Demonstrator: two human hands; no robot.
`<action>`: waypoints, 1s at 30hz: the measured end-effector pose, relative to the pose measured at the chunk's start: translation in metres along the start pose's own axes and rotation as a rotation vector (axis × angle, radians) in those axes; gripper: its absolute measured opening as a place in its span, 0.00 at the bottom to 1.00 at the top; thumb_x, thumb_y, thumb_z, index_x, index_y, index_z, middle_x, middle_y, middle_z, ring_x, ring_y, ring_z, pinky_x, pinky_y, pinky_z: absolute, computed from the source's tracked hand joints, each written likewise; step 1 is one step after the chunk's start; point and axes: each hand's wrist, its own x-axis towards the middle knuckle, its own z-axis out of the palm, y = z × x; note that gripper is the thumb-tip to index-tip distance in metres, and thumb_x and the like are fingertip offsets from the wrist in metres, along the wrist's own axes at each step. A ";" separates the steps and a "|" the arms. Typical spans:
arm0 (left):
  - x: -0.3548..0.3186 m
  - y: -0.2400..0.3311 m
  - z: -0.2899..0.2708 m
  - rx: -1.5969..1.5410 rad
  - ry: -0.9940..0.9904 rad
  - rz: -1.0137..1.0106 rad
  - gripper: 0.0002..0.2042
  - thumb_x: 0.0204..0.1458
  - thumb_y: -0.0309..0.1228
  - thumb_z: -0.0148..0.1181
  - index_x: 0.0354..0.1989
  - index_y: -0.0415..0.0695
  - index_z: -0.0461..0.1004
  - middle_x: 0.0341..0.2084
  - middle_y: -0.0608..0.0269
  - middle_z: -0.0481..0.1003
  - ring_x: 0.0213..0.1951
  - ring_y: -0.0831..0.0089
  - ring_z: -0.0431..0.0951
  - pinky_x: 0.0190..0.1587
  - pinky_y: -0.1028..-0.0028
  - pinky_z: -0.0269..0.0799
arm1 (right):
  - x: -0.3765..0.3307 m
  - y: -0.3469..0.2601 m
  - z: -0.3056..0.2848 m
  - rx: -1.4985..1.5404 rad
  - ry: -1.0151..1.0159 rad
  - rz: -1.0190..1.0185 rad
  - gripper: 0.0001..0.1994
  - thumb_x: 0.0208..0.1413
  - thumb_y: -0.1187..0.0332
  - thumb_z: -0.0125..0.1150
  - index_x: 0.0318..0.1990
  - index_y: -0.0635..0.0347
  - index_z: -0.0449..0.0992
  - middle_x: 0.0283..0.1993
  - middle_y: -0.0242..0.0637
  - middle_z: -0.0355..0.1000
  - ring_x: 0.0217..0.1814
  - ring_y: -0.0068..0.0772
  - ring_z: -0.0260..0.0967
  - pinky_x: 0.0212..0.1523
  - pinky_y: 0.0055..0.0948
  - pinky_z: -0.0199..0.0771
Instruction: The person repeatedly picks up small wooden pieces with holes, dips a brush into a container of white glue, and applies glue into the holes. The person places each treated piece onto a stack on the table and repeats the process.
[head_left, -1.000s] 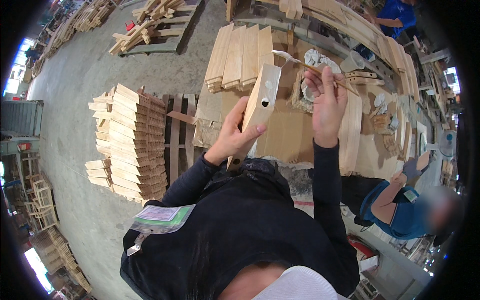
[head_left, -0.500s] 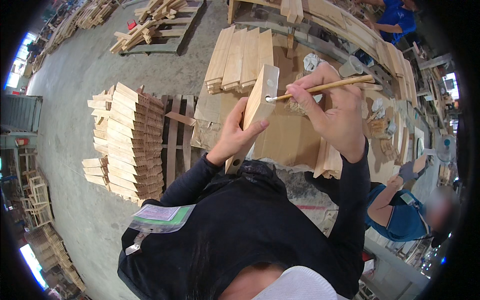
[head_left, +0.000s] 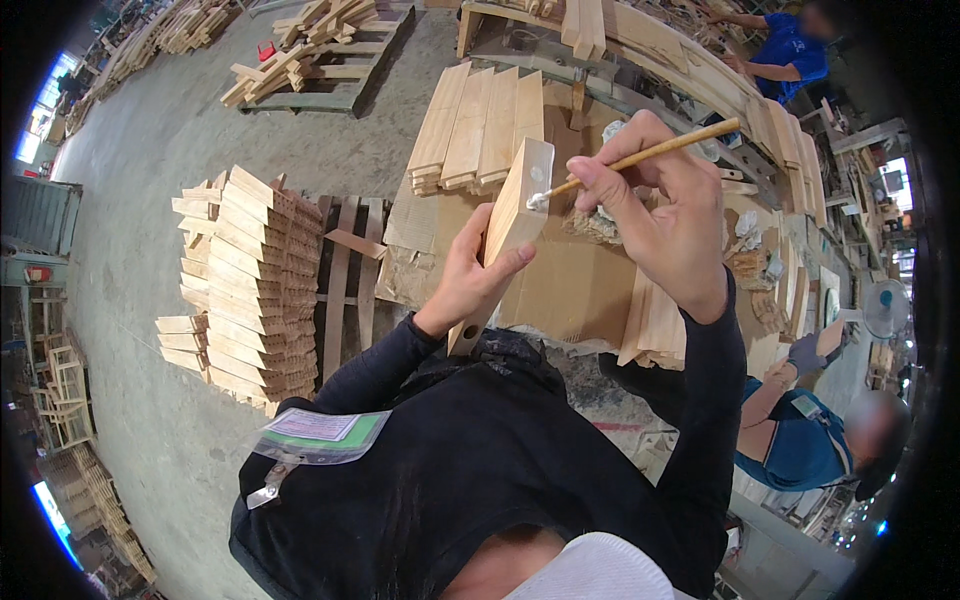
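Observation:
My left hand (head_left: 475, 275) grips a pale wooden piece (head_left: 508, 222), holding it tilted with its narrow face turned to the right. A dark round hole shows near the piece's lower end. My right hand (head_left: 668, 215) pinches a thin wooden stick (head_left: 675, 144) like a pencil. The stick's tip touches a wet white dab (head_left: 537, 201) on the narrow face, where a whitish patch also shows higher up. Just beyond my left hand, several similar wooden pieces (head_left: 478, 125) lie side by side on the cardboard (head_left: 570, 275).
A tall stack of cut wood (head_left: 245, 290) stands at left beside a slatted pallet (head_left: 340, 285). More pieces (head_left: 655, 325) lie by my right forearm. One co-worker (head_left: 790, 440) is at the lower right, another (head_left: 790, 55) at the upper right. A wooden frame (head_left: 690, 65) runs along the far side.
The stick now slants more steeply, its back end raised toward the far side. White material covers the spot where a dark hole showed at the stick's tip.

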 end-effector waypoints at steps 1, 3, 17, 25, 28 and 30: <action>0.001 0.001 0.001 0.010 -0.002 0.009 0.24 0.49 0.36 0.63 0.51 0.38 0.63 0.37 0.66 0.69 0.39 0.81 0.68 0.41 0.78 0.66 | 0.001 0.002 -0.002 0.018 0.013 0.010 0.08 0.54 0.70 0.61 0.29 0.63 0.69 0.20 0.33 0.69 0.25 0.20 0.74 0.26 0.18 0.70; 0.000 0.003 0.000 0.028 0.000 0.026 0.24 0.49 0.36 0.63 0.51 0.38 0.63 0.37 0.66 0.69 0.39 0.81 0.68 0.40 0.79 0.66 | 0.002 0.006 -0.006 0.057 0.034 0.029 0.08 0.54 0.70 0.61 0.29 0.64 0.69 0.22 0.33 0.70 0.26 0.20 0.74 0.26 0.17 0.71; -0.004 0.005 0.003 0.032 -0.010 0.044 0.25 0.48 0.35 0.64 0.51 0.37 0.63 0.37 0.65 0.69 0.41 0.78 0.68 0.43 0.77 0.65 | 0.009 0.012 -0.001 0.086 0.023 0.016 0.09 0.55 0.68 0.60 0.28 0.63 0.68 0.20 0.32 0.68 0.23 0.20 0.74 0.23 0.19 0.69; -0.008 0.011 0.001 0.030 0.020 0.039 0.25 0.48 0.34 0.64 0.51 0.37 0.63 0.37 0.65 0.69 0.39 0.80 0.69 0.41 0.78 0.66 | 0.003 -0.001 0.002 0.038 0.052 0.040 0.09 0.55 0.71 0.59 0.27 0.66 0.69 0.21 0.32 0.68 0.23 0.20 0.73 0.23 0.17 0.69; -0.005 0.014 0.003 0.025 0.005 0.036 0.25 0.47 0.33 0.65 0.51 0.37 0.63 0.37 0.65 0.69 0.39 0.80 0.69 0.41 0.78 0.66 | 0.002 0.002 0.004 0.130 0.159 0.020 0.09 0.55 0.71 0.59 0.26 0.65 0.69 0.20 0.31 0.68 0.22 0.20 0.73 0.22 0.17 0.68; -0.007 0.014 0.003 0.052 0.009 0.044 0.25 0.47 0.33 0.64 0.51 0.37 0.63 0.37 0.65 0.69 0.40 0.80 0.69 0.41 0.78 0.66 | 0.000 0.006 0.006 0.135 0.218 0.017 0.09 0.55 0.72 0.59 0.25 0.64 0.69 0.19 0.30 0.68 0.21 0.19 0.72 0.21 0.16 0.67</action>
